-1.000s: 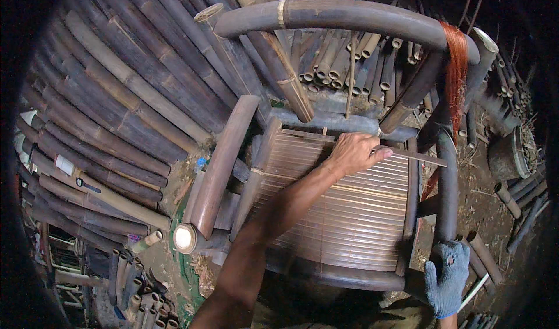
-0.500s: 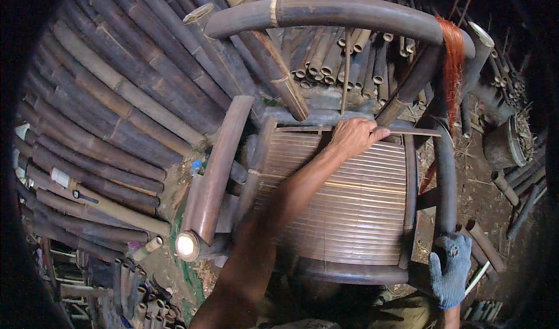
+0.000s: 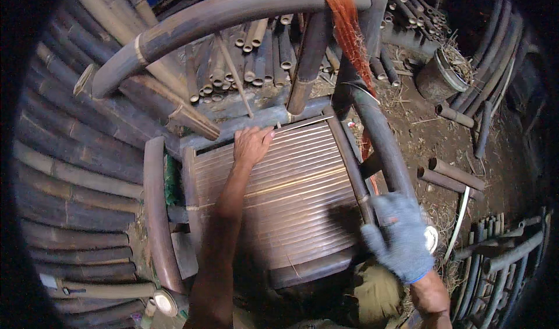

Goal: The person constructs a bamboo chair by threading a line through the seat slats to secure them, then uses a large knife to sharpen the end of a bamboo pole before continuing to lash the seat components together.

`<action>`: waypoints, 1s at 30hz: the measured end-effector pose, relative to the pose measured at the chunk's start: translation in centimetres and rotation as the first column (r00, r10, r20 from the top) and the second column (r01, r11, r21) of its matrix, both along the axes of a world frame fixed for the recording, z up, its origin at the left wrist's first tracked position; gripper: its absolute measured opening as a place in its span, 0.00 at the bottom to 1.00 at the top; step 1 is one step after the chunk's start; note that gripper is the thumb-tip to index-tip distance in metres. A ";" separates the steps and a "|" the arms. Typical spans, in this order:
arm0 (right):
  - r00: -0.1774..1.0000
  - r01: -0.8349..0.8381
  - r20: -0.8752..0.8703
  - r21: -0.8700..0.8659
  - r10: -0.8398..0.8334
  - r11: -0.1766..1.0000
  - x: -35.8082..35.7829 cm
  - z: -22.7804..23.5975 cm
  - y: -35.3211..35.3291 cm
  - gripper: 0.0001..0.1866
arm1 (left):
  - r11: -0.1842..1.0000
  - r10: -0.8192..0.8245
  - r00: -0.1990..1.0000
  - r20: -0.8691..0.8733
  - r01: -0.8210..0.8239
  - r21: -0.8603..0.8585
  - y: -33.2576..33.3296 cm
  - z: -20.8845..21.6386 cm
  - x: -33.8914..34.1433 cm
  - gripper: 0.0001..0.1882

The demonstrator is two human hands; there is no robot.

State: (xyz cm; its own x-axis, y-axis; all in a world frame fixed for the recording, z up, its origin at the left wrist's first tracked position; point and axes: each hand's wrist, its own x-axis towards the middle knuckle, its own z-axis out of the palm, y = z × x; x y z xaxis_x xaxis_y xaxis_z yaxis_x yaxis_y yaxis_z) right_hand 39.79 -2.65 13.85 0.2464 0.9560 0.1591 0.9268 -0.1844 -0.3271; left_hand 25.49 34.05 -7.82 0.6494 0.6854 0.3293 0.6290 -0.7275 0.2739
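A dark bamboo chair fills the middle, its seat (image 3: 291, 212) made of many narrow slats. My bare left hand (image 3: 253, 147) is at the seat's back edge, thumb and fingers closed on a thin bamboo strip (image 3: 303, 123). From the hand, the strip runs right toward the seat's back right corner. My right hand (image 3: 400, 236), in a grey knit glove, is over the front of the right armrest (image 3: 381, 134), thumb apart from the other fingers and nothing visible in it. Orange-red plastic twine (image 3: 343, 23) hangs from the curved top rail (image 3: 227, 12).
Bamboo poles (image 3: 75, 172) lie stacked along the left. More cut poles (image 3: 256, 50) are piled behind the chair. A bucket (image 3: 443, 73) of shavings stands at the far right, with short bamboo pieces (image 3: 451, 175) on the dirt floor. A bamboo frame (image 3: 501, 259) is at lower right.
The view has turned, shifting the chair leftward. My left hand has moved left along the seat's back edge with the strip. My gloved right hand has come inward, toward the seat.
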 end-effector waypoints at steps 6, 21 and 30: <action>0.994 -0.029 0.111 0.217 0.004 0.976 0.2 -8.9 16.7 0.24 | 0.999 -0.014 0.997 0.079 0.016 -0.034 -0.5 0.2 0.8 0.16; 0.999 -0.019 0.052 0.380 -0.001 0.925 1.3 -17.2 24.8 0.32 | 0.892 0.061 0.875 0.480 -0.264 0.368 -0.1 2.0 1.1 0.16; 0.998 0.022 0.053 0.180 -0.032 0.983 1.3 -16.9 25.4 0.33 | 0.943 0.099 0.899 0.426 -0.222 0.249 -0.2 1.7 1.0 0.13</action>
